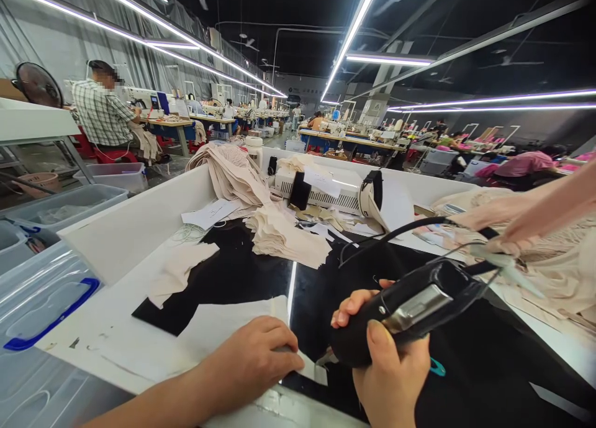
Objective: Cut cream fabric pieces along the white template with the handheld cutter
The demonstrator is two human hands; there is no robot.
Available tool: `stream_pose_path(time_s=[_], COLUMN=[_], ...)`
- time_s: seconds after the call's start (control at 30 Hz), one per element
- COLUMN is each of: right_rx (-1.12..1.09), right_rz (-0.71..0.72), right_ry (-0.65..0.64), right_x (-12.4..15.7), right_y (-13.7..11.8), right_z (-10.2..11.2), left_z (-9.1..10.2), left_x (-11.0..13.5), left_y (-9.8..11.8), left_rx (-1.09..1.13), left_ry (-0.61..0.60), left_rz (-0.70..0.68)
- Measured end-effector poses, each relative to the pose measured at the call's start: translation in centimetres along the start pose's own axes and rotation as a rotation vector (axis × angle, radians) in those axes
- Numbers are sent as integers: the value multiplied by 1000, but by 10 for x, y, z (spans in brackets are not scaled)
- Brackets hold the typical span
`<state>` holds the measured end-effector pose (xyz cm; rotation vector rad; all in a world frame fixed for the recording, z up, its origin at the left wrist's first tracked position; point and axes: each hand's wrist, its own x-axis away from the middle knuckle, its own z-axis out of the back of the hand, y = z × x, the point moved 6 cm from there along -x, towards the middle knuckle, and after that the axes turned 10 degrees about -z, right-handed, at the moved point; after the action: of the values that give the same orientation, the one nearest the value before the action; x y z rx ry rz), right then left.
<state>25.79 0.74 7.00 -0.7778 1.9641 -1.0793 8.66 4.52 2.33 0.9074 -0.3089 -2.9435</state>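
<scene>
My right hand [391, 359] is wrapped around a black corded power tool [414, 304] with a metal plate on its side. The tool is tilted, its rounded lower end close over the black work surface [465, 359]; a small metal part at that end is partly hidden. To its left, my left hand [258, 359] rests on a white sheet [228, 322], fingers curled. A dark grey thing [282, 348] shows between its thumb and forefinger, mostly covered. A narrow pale strip [314, 371] lies between my left hand and the tool.
Beige fabric stacks [288, 235] lie ahead, with a white slotted machine [321, 189] behind. At right, another person's blurred arm [544, 210] reaches over a beige fabric heap [559, 279], near the tool's cable [410, 226]. Clear plastic bins [51, 310] stand left; a teal ring [437, 367] lies right.
</scene>
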Motion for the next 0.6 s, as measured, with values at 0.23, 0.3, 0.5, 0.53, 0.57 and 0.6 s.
stream_pose_path(time_s=[0.23,0.3,0.5,0.53,0.57,0.6], right_rx=[-7,-38,-25,-24,-22,-22], right_rz=[-23,0,26,18,8,3], right_ry=[18,14,-74,-74,-74,-74], right_x=[1,2,11,12,13,14], right_y=[-5,-10,-5,-3,-1,0], right_z=[-4,-8,-19,-19,-19,-19], left_z=[-1,-2,-1,-1,-1,-1], left_x=[0,1,0,0,0,-1], left_y=[-1,-1,-1,0,0,0], left_rx=[17,17,12,12,12,12], left_ry=[10,11,-4,-5,-7,-9], left_rz=[2,1,17,19,19,19])
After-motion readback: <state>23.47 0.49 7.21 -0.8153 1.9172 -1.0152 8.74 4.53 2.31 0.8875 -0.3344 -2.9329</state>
